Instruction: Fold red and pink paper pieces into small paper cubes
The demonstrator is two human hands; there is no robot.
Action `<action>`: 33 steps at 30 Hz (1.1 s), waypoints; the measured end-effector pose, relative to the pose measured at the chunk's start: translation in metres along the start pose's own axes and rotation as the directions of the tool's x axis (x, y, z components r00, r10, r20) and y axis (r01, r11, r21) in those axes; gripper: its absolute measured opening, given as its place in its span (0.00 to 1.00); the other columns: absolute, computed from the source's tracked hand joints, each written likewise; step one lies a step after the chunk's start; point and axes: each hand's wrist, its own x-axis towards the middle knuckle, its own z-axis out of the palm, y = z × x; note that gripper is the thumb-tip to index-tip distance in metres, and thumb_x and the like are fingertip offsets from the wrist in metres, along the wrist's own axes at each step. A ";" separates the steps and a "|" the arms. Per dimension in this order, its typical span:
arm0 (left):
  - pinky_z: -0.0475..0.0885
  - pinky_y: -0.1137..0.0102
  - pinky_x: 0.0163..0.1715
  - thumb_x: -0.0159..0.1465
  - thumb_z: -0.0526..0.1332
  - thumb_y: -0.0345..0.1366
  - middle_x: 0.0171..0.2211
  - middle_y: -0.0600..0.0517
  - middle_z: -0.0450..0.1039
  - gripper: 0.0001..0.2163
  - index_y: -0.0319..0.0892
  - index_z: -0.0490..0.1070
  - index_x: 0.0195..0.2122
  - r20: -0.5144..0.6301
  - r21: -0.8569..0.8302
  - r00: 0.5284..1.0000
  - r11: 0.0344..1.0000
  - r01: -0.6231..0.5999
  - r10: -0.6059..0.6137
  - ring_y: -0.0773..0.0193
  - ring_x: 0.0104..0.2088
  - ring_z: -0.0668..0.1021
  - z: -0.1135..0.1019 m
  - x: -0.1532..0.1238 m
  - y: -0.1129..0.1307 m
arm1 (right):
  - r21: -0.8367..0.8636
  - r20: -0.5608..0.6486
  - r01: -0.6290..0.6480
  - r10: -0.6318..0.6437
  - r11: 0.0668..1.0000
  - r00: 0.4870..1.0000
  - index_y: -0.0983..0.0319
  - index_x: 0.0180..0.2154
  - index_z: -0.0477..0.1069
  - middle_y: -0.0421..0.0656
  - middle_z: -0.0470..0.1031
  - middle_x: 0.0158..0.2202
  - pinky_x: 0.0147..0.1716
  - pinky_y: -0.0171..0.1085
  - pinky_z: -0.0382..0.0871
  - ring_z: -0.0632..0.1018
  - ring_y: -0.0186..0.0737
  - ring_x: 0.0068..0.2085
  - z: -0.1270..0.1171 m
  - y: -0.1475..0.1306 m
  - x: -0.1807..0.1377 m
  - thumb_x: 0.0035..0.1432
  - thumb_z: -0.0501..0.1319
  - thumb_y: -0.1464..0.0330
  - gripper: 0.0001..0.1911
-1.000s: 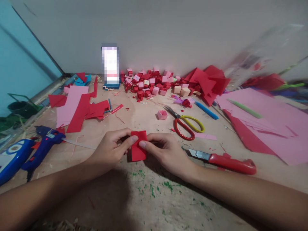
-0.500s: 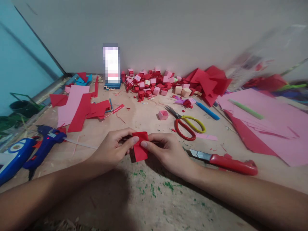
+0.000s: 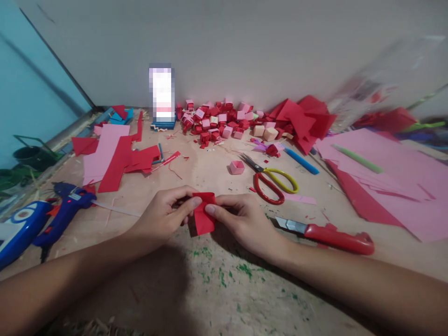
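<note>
Between both hands is a piece of red paper [image 3: 204, 219], held just above the tabletop with a crease across it. My left hand [image 3: 175, 212] pinches its left edge, thumb on the front and fingers hidden behind. On the right edge, my right hand [image 3: 245, 217] grips it the same way. A small pink paper box [image 3: 237, 167] sits beyond the hands. Scissors [image 3: 269, 179] with one red and one yellow handle lie beside it, blades pointing away. Right of my right hand rests a red utility knife [image 3: 336, 239], its blade out.
A blue glue gun [image 3: 68, 210] and a blue-and-white tool [image 3: 24, 228] lie at left. Red and pink paper pieces [image 3: 105, 154] are behind them. Many small paper boxes [image 3: 220, 119] pile against the wall by a lit phone [image 3: 163, 93]. Pink sheets [image 3: 385, 186] spread right.
</note>
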 end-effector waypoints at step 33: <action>0.69 0.77 0.24 0.70 0.61 0.40 0.24 0.56 0.71 0.11 0.40 0.79 0.35 -0.008 0.029 1.000 1.000 0.010 -0.009 0.71 0.23 0.71 0.000 0.001 0.005 | 0.069 -0.120 -0.004 0.012 0.998 0.993 0.63 0.31 0.84 0.43 0.83 0.29 0.31 0.35 0.70 0.76 0.36 0.29 0.003 0.003 0.001 0.63 0.67 0.64 0.12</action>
